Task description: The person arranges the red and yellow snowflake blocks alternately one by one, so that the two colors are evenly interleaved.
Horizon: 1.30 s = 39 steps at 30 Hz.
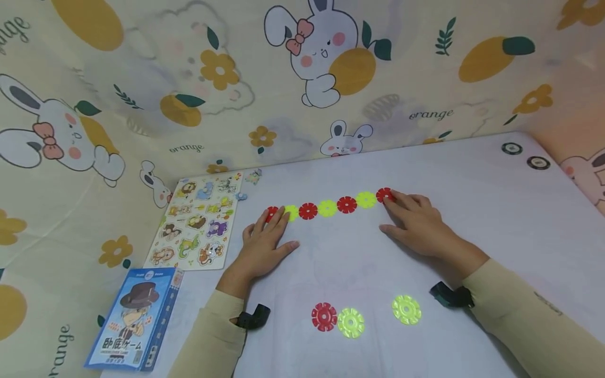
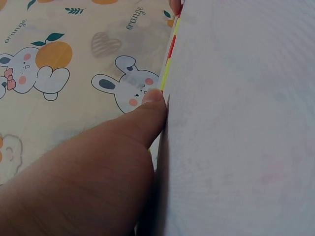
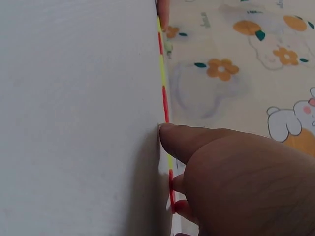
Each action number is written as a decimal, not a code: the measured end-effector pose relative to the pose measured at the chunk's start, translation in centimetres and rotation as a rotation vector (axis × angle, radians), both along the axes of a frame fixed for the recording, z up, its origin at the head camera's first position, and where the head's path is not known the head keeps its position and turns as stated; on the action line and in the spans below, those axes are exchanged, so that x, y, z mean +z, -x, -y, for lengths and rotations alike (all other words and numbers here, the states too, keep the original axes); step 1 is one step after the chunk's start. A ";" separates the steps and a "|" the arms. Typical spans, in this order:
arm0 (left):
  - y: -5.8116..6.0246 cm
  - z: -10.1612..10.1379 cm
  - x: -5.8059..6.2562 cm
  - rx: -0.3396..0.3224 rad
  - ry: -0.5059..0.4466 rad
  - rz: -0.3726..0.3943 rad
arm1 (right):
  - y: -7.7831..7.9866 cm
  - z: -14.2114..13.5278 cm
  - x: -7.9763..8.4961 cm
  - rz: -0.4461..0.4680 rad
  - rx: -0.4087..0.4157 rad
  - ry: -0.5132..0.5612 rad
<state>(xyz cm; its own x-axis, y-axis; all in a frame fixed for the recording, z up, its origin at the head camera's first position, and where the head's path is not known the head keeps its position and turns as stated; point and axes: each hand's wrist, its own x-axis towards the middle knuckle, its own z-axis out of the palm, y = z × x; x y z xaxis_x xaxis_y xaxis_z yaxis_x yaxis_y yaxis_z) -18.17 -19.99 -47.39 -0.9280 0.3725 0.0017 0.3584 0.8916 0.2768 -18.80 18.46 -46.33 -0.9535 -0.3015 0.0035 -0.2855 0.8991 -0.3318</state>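
A row of alternating red and yellow-green notched plastic discs lies flat across the table, edge to edge, including a red disc (image 1: 308, 211) and a yellow-green disc (image 1: 327, 208). My left hand (image 1: 264, 249) rests its extended fingers on the left end red disc (image 1: 271, 211), partly covering it and its yellow-green neighbour (image 1: 292, 212). At the other end, fingertips of my right hand (image 1: 418, 223) touch the right end red disc (image 1: 383, 193). Both thumbs point inward, below the row. From the right wrist view, the red disc (image 3: 172, 191) appears edge-on under the fingertips.
Nearer me lie a red disc (image 1: 324, 317), a yellow-green disc (image 1: 351, 323) beside it, and another yellow-green disc (image 1: 406, 310) farther right. On the left are an animal puzzle board (image 1: 195, 226) and a blue game box (image 1: 134, 320). Two black rings (image 1: 538, 163) lie far right.
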 end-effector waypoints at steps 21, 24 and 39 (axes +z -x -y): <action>0.0 -0.2 0.2 -0.007 0.003 -0.001 | -6.1 -2.2 2.3 0.256 0.205 0.749; 0.0 -0.2 0.2 -0.007 -0.001 -0.001 | -8.2 -2.5 2.1 0.345 0.293 0.752; 0.1 0.2 -0.1 -0.010 0.001 -0.002 | -11.6 -2.3 1.8 0.385 0.289 0.465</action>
<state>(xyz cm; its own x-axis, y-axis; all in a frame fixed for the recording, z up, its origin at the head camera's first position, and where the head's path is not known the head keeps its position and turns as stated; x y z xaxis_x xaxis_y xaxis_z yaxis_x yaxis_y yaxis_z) -18.28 -20.15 -47.53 -0.9242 0.3820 0.0034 0.3681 0.8881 0.2752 -7.22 20.73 -44.55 -0.7939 -0.5941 -0.1293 -0.2771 0.5428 -0.7928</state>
